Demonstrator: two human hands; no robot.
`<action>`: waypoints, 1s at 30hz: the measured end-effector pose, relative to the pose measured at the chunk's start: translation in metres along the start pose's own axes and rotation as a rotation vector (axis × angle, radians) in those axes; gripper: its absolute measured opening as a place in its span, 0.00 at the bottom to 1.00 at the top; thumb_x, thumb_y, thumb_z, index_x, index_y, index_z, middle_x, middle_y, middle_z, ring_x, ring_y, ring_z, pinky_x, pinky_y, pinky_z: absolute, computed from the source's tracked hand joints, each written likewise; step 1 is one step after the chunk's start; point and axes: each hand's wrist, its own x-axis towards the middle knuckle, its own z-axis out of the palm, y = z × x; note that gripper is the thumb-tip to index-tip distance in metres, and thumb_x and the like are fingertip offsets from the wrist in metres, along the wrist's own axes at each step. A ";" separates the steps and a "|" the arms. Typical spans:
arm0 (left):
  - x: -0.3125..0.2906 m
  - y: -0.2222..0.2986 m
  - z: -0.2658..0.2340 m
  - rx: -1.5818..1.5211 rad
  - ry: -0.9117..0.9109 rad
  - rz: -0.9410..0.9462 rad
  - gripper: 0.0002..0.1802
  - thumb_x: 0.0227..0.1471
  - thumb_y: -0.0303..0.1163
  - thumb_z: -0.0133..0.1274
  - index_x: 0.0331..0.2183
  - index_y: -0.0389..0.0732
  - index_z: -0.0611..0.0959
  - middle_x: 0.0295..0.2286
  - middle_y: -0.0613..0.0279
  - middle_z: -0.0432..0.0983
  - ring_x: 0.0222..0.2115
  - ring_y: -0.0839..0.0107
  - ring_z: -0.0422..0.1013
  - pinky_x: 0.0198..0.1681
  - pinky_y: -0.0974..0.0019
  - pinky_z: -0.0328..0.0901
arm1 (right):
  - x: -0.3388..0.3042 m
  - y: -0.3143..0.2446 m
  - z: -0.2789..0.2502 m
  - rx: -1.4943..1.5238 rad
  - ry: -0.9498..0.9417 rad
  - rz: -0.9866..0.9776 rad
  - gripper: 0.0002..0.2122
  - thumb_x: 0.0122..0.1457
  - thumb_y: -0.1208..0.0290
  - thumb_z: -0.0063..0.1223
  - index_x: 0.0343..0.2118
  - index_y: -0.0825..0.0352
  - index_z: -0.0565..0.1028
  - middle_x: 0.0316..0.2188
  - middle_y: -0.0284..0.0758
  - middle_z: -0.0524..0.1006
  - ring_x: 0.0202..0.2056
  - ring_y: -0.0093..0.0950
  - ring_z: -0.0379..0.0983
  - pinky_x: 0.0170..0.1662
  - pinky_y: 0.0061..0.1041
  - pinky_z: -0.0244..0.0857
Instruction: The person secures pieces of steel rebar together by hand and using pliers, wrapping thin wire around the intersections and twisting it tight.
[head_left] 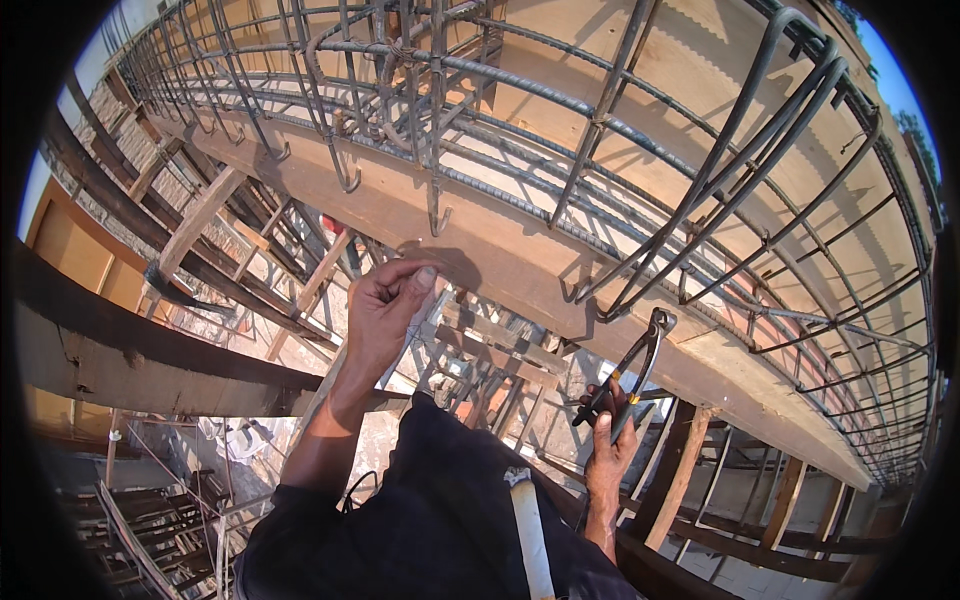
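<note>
My right hand (609, 455) is closed round the handles of a pair of pincers (640, 362) with black and yellow grips. Their dark metal head points up, just short of the wooden beam form's side. To the left, my left hand (384, 305) is raised in front of the timber, thumb and forefinger pressed together in a pinch. Thin greyish strands show below that hand, but what the fingertips hold, if anything, is too small to make out. Beyond both hands, the long rebar cage (560, 92) lies along the timber formwork (510, 270), with bent stirrup hooks hanging over its near edge.
A dark curved timber (150, 365) crosses on the left, and wooden props (680, 470) stand at the lower right. Below me is a drop through scaffold poles and planks to the ground. A white cigarette (532, 540) juts in from the lower edge.
</note>
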 end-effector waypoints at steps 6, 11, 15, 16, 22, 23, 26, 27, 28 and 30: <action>-0.048 0.097 -0.001 -0.415 -0.766 0.276 0.26 0.60 0.44 0.57 0.44 0.26 0.84 0.33 0.46 0.84 0.20 0.70 0.78 0.22 0.69 0.70 | -0.001 -0.001 -0.007 0.116 0.078 -0.053 0.27 0.69 0.57 0.51 0.62 0.72 0.66 0.49 0.45 0.77 0.52 0.33 0.74 0.57 0.35 0.67; -0.042 0.126 0.019 -0.659 -1.159 0.121 0.29 0.63 0.38 0.52 0.54 0.21 0.74 0.36 0.41 0.79 0.23 0.71 0.78 0.26 0.69 0.72 | -0.002 -0.007 -0.002 0.104 0.078 -0.025 0.27 0.68 0.56 0.51 0.61 0.73 0.67 0.49 0.45 0.78 0.50 0.32 0.75 0.56 0.33 0.66; -0.046 0.152 0.021 -0.596 -1.419 -0.676 0.33 0.63 0.42 0.53 0.57 0.22 0.71 0.18 0.58 0.79 0.12 0.79 0.71 0.15 0.77 0.65 | -0.003 0.001 -0.002 0.119 0.090 -0.037 0.28 0.69 0.55 0.50 0.61 0.75 0.66 0.49 0.46 0.77 0.49 0.33 0.75 0.55 0.33 0.68; -0.038 0.166 0.025 -0.447 -1.480 -0.833 0.30 0.64 0.40 0.52 0.58 0.27 0.71 0.24 0.57 0.80 0.14 0.78 0.72 0.16 0.76 0.65 | -0.003 0.002 -0.001 0.126 0.096 -0.038 0.28 0.69 0.55 0.50 0.61 0.75 0.66 0.49 0.46 0.77 0.49 0.33 0.75 0.54 0.33 0.68; -0.059 0.114 0.036 -0.525 -1.067 0.030 0.29 0.66 0.40 0.45 0.62 0.33 0.69 0.41 0.48 0.74 0.22 0.74 0.71 0.25 0.72 0.66 | -0.007 -0.003 0.000 0.137 0.095 -0.019 0.28 0.69 0.54 0.50 0.61 0.74 0.66 0.48 0.45 0.77 0.46 0.32 0.77 0.53 0.35 0.69; -0.060 0.098 0.036 -0.450 -1.000 -0.020 0.30 0.67 0.43 0.44 0.63 0.35 0.68 0.37 0.53 0.73 0.22 0.76 0.68 0.25 0.73 0.63 | -0.007 -0.004 -0.001 0.130 0.110 -0.027 0.28 0.69 0.54 0.50 0.61 0.74 0.66 0.48 0.45 0.77 0.45 0.32 0.77 0.53 0.35 0.70; -0.065 0.054 0.037 -0.294 -0.802 -0.149 0.33 0.68 0.52 0.39 0.65 0.40 0.65 0.27 0.66 0.72 0.20 0.82 0.58 0.24 0.75 0.57 | -0.004 0.005 0.000 0.152 0.113 -0.065 0.28 0.69 0.55 0.49 0.62 0.73 0.65 0.49 0.45 0.76 0.47 0.34 0.76 0.53 0.35 0.70; -0.064 0.043 0.045 -0.274 -0.767 -0.172 0.35 0.69 0.54 0.37 0.66 0.42 0.64 0.24 0.71 0.71 0.19 0.84 0.55 0.23 0.76 0.54 | -0.003 0.008 -0.001 0.170 0.120 -0.066 0.27 0.69 0.55 0.49 0.62 0.72 0.65 0.49 0.45 0.76 0.48 0.34 0.76 0.53 0.35 0.70; -0.063 0.036 0.056 -0.282 -0.722 -0.166 0.34 0.69 0.54 0.37 0.66 0.42 0.65 0.25 0.70 0.73 0.19 0.84 0.54 0.23 0.76 0.54 | -0.004 0.015 -0.004 0.141 0.121 -0.063 0.26 0.70 0.56 0.48 0.63 0.72 0.64 0.50 0.46 0.75 0.49 0.34 0.75 0.53 0.35 0.71; -0.063 0.035 0.060 -0.292 -0.727 -0.306 0.32 0.71 0.49 0.37 0.65 0.37 0.64 0.46 0.60 0.71 0.21 0.86 0.55 0.27 0.77 0.57 | -0.004 0.020 -0.006 0.188 0.186 -0.058 0.27 0.70 0.56 0.48 0.63 0.71 0.64 0.50 0.46 0.75 0.50 0.34 0.74 0.53 0.36 0.70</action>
